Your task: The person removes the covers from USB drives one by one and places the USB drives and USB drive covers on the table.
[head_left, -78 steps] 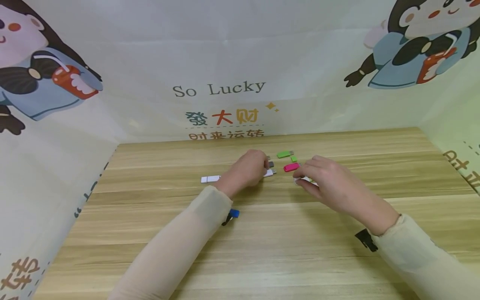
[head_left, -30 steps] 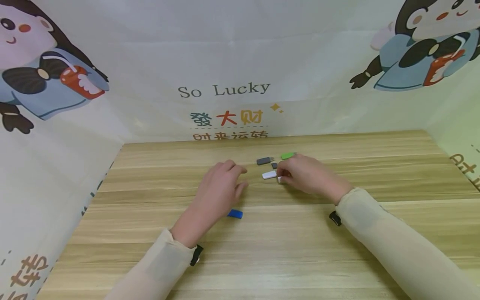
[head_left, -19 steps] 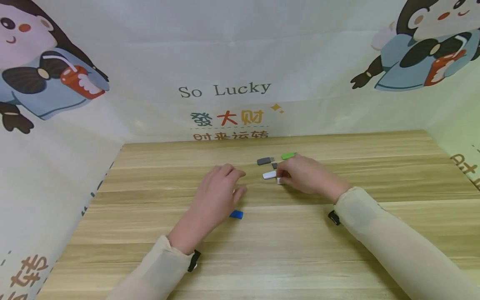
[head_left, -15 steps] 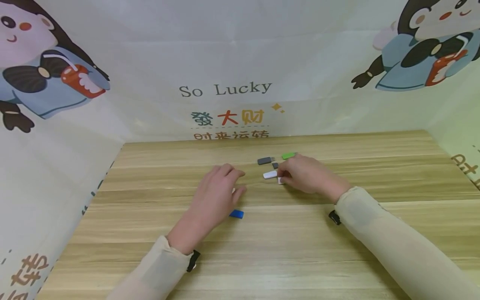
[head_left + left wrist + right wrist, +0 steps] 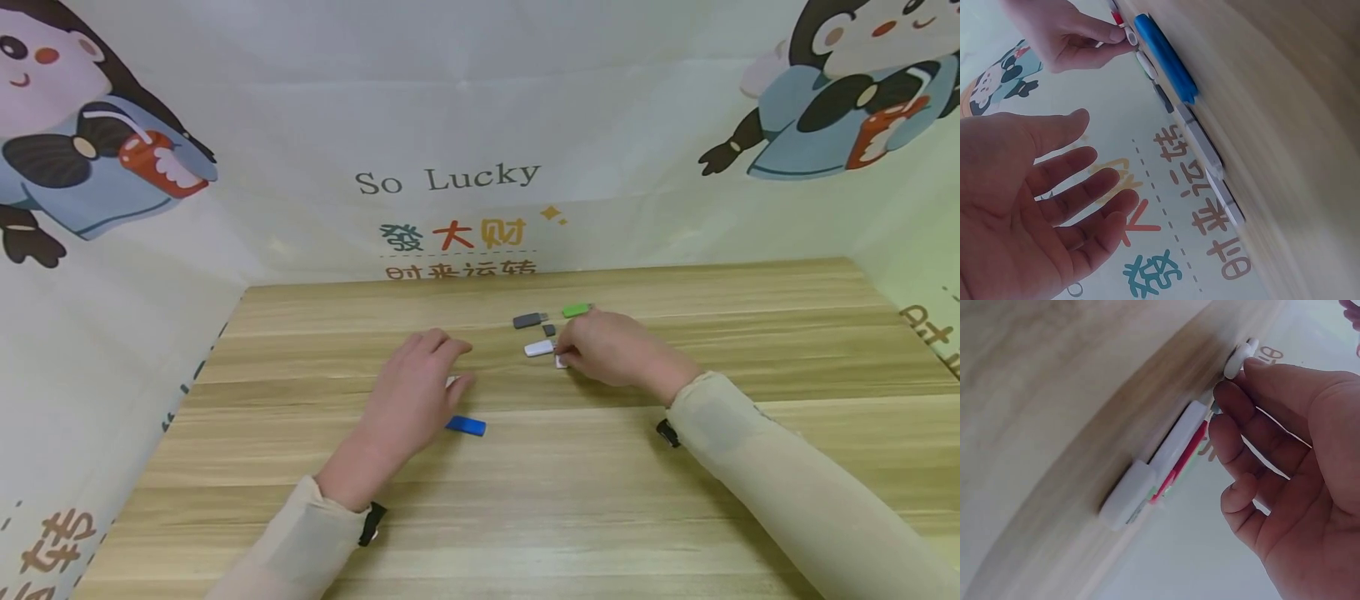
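Observation:
My right hand point(image 5: 618, 346) pinches a small white cap point(image 5: 561, 362) between thumb and index finger. In the left wrist view the hollow end of this cap point(image 5: 1130, 36) shows. Just left of it lies a white USB flash drive point(image 5: 538, 348), its plug end toward my right fingertips. My left hand point(image 5: 408, 387) hovers palm-down with fingers relaxed and nothing in them. Beside its thumb a bit of a white USB drive point(image 5: 452, 381) peeks out, and a blue USB drive point(image 5: 467, 426) lies nearer. The left wrist view shows two white pieces point(image 5: 1200, 134) in line beyond the blue drive.
Farther back lie a dark grey USB drive point(image 5: 528, 321), its small grey cap point(image 5: 549, 330) and a green USB drive point(image 5: 577, 310). Right wrist view: a white drive point(image 5: 1175, 440), a white cap point(image 5: 1127, 494) and a pink drive point(image 5: 1188, 453) lie close together. A printed cloth wall point(image 5: 450, 100) bounds the table's back.
My left hand has drawn back left and nearer from beside the white drive, uncovering it and the grey one. My right hand has moved left with the white cap, then stayed nearly still.

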### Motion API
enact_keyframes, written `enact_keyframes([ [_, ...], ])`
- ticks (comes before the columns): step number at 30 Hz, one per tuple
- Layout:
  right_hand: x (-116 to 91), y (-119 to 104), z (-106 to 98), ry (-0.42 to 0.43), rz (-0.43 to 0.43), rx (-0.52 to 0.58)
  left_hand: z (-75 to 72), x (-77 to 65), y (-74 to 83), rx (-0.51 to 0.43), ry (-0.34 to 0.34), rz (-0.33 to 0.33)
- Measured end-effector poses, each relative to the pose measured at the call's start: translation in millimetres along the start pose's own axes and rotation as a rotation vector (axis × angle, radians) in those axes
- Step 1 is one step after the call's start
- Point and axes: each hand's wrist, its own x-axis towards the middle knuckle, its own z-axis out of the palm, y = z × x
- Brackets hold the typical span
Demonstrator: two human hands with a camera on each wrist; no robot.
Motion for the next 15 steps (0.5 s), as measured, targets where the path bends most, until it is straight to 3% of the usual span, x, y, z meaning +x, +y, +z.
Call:
enact_keyframes([
  [15,-16,-9,-12,0.141,-0.05,0.003,-3.1,1.7,-21.8,0.011,-0.008,-0.032],
])
